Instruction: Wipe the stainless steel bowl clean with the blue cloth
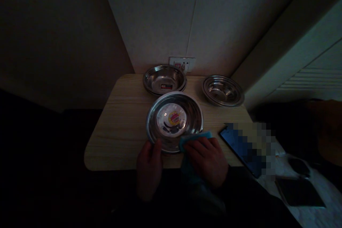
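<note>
A shiny metal basin (173,108) with a round yellow and pink sticker in its bottom stands at the front of the wooden table. My left hand (149,171) is closed on its near left rim, thumb on the inner side. A light blue cloth (196,136) lies bunched under my right hand (207,158), whose fingers press it against the basin's near right rim. Part of the cloth hangs down below the table edge. Shadow hides the underside of the basin and much of both wrists.
Behind the basin, a stack of metal bowls (164,80) stands near a wall socket (183,63). More nested metal bowls (223,92) sit at the back right of the table (114,121). A phone (240,149), partly blurred out, lies at the right edge.
</note>
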`<action>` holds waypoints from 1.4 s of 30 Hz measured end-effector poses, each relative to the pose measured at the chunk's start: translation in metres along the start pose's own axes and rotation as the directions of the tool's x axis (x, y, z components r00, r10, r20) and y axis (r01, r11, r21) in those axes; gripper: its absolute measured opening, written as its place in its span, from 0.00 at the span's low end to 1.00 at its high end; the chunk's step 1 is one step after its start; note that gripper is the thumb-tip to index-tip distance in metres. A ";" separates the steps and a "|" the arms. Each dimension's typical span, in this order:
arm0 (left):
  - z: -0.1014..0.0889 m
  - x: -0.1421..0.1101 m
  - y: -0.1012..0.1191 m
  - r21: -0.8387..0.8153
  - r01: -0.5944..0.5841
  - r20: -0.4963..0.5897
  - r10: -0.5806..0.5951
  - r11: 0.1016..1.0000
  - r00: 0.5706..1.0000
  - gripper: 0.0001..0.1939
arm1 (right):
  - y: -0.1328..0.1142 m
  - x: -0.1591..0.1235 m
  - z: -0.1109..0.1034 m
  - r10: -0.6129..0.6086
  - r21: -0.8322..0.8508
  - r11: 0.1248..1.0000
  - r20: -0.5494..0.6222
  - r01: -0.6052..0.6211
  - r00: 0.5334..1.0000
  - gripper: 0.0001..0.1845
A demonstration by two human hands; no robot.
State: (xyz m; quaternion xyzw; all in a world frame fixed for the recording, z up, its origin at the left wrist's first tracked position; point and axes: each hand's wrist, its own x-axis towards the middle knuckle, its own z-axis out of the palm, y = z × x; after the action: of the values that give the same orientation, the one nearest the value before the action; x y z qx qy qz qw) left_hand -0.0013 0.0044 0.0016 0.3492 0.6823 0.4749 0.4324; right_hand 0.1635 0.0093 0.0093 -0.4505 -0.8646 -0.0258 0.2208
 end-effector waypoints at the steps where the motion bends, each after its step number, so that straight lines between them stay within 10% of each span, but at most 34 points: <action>1: 0.000 -0.001 0.000 0.014 -0.008 0.001 0.008 1.000 1.000 0.19 | -0.004 0.003 0.001 0.018 0.014 1.000 -0.001 -0.018 1.000 0.07; 7: 0.001 -0.003 0.003 0.107 0.010 -0.005 -0.010 0.994 1.000 0.17 | -0.038 0.024 0.010 0.082 0.122 0.989 -0.014 -0.080 0.997 0.05; 15: 0.000 0.000 0.002 0.063 0.017 0.017 -0.018 0.998 1.000 0.18 | 0.008 -0.004 -0.007 -0.019 -0.015 1.000 0.063 0.020 0.998 0.08; 42: 0.013 -0.017 0.005 -0.014 0.049 0.050 -0.048 0.999 0.998 0.20 | 0.005 -0.013 -0.013 -0.008 -0.009 1.000 0.020 0.008 1.000 0.11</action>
State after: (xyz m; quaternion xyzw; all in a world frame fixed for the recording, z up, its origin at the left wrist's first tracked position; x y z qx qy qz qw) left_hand 0.0172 -0.0047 0.0085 0.3410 0.6759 0.4608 0.4632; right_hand 0.1788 -0.0009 0.0149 -0.4484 -0.8685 -0.0261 0.2098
